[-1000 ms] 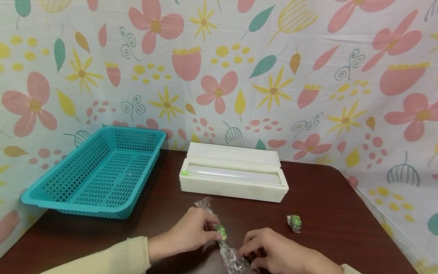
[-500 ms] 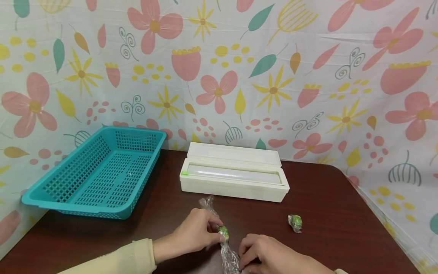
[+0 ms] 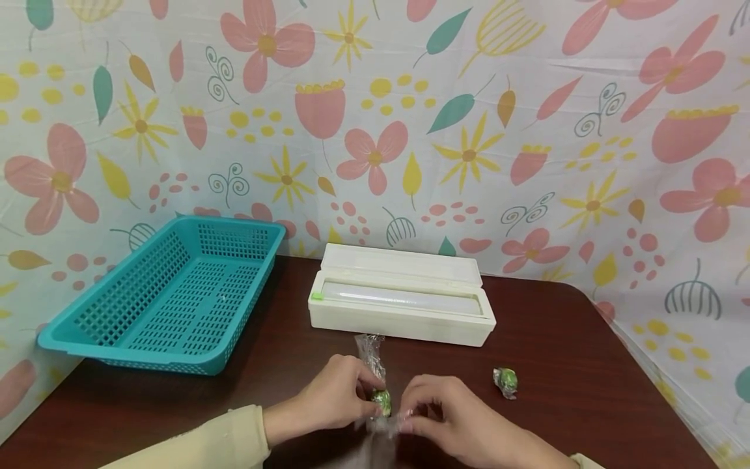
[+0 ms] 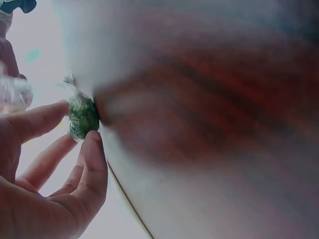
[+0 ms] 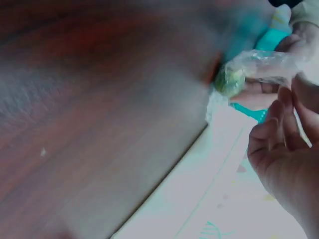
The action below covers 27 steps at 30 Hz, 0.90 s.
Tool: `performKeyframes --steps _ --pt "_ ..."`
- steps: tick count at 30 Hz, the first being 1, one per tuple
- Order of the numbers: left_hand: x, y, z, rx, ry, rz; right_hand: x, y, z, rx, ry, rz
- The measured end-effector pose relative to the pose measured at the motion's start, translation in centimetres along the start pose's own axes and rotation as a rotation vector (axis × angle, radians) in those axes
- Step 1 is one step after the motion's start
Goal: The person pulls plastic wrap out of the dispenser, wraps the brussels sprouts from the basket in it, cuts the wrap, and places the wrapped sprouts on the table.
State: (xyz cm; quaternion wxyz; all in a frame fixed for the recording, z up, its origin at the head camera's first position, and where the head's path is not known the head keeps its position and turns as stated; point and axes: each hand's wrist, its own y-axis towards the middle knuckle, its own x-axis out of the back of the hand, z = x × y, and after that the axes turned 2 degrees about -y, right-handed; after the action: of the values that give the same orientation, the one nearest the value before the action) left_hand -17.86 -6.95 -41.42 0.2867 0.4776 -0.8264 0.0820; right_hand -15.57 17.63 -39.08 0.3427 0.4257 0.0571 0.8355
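Observation:
A small round green vegetable that looks like a Brussels sprout (image 3: 383, 402) lies wrapped in clear cling film (image 3: 371, 355), which trails out on both sides of it. My left hand (image 3: 331, 396) pinches the sprout between thumb and fingertips; the left wrist view shows the film tight around the sprout (image 4: 83, 118). To its right, my right hand (image 3: 448, 413) pinches the near tail of film with thumb and forefinger. That tail is lifted and blurred in the head view. In the right wrist view the film (image 5: 266, 64) stretches from the sprout to the right fingertips.
A second wrapped sprout (image 3: 506, 382) lies on the dark wooden table (image 3: 562, 339) to the right. Behind the hands stands an open white cling film box (image 3: 398, 326) with a roll inside. A teal plastic basket (image 3: 146, 357) sits at the left, before a floral curtain (image 3: 375, 85).
The film's far tail has swung rightward and now points more straight back. My right hand has moved up and closer to the sprout, bringing the near tail with it. The left hand keeps its pinch.

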Motion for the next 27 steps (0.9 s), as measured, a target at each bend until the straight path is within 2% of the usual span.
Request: performKeyframes --steps 2,5,8,11,15,21,27 --pt "0.0 0.1 0.0 -0.009 0.003 0.0 0.1 0.3 -0.1 -0.055 -0.004 -0.077" --pt "0.1 0.3 0.1 -0.026 0.014 0.004 0.2 0.8 -0.3 -0.193 -0.038 -0.165" --pt "0.3 0.4 0.2 -0.035 0.028 0.002 0.3 1.5 -0.9 -0.341 -0.035 -0.202" --pt "0.5 0.4 0.3 -0.025 0.034 0.001 0.1 2.2 -1.7 -0.427 -0.024 -0.215" --pt "0.5 0.3 0.3 -0.006 0.038 0.001 -0.2 3.2 -3.0 -0.463 -0.036 -0.223" --pt "0.3 0.2 0.5 0.03 -0.015 -0.022 -1.2 4.2 -4.4 -0.531 -0.08 -0.201" --pt "0.3 0.4 0.7 0.036 -0.063 -0.058 -1.9 4.9 -5.3 -0.547 -0.142 -0.157"
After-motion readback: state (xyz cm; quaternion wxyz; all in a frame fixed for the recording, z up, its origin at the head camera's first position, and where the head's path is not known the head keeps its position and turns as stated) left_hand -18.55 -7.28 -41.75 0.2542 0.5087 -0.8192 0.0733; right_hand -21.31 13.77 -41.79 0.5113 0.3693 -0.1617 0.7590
